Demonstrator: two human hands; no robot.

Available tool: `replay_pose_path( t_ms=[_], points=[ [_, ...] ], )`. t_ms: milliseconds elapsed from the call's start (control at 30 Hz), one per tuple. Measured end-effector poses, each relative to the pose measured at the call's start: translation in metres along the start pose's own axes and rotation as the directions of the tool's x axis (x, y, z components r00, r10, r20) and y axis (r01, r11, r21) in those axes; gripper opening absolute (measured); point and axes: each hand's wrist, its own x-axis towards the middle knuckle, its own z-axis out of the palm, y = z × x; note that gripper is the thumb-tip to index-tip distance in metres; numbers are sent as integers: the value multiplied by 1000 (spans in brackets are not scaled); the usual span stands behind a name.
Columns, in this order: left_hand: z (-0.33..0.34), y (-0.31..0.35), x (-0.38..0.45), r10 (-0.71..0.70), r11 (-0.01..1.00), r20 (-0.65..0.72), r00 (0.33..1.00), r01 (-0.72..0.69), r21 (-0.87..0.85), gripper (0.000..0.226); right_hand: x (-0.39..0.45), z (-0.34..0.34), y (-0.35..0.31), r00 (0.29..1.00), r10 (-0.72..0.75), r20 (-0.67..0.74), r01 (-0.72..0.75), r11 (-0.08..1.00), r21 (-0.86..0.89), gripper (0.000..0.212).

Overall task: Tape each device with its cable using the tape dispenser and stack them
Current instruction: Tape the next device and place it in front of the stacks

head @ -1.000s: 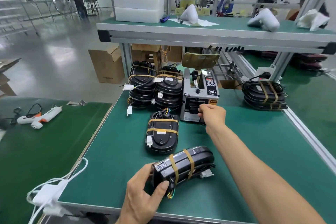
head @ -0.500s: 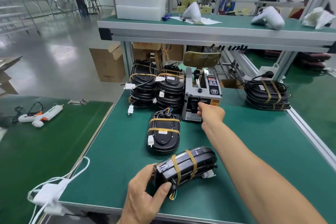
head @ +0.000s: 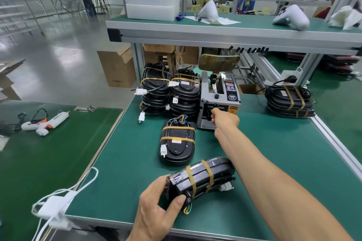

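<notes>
My left hand (head: 156,207) grips the near end of a black device (head: 201,176) that stands on its edge near the table's front, with two tan tape bands round it and its cable. My right hand (head: 223,119) reaches to the outlet slot of the grey tape dispenser (head: 219,100), its fingertips curled at the slot; whether they pinch tape is hidden. A second taped black device (head: 178,143) lies flat between dispenser and held device. Two stacks of taped devices (head: 170,94) stand left of the dispenser.
Another taped stack (head: 290,101) sits at the back right by the table's aluminium edge. A raised shelf (head: 215,31) overhangs the dispenser. On the left table lie a glue gun (head: 45,123) and a white cable bundle (head: 58,205).
My right hand has moved from the dispenser's lower front up to its outlet slot. The left hand and its device have stayed in place.
</notes>
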Motion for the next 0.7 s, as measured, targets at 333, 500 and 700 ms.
replay_pose_path(
  t_ms=[333, 500, 700],
  points=[
    [0, 1, 1, 2, 1000, -7, 1000, -2, 0, 38, -23, -55, 3, 822, -149, 550, 319, 920, -227, 13],
    [1, 0, -1, 0, 1000, -2, 1000, 0, 11, 37, -66, -83, -7, 673, -273, 687, 464, 879, -105, 20],
    [1, 1, 0, -2, 1000, -2, 1000, 2, -2, 34, -112, -111, -11, 563, -321, 762, 437, 898, 55, 26]
  ],
)
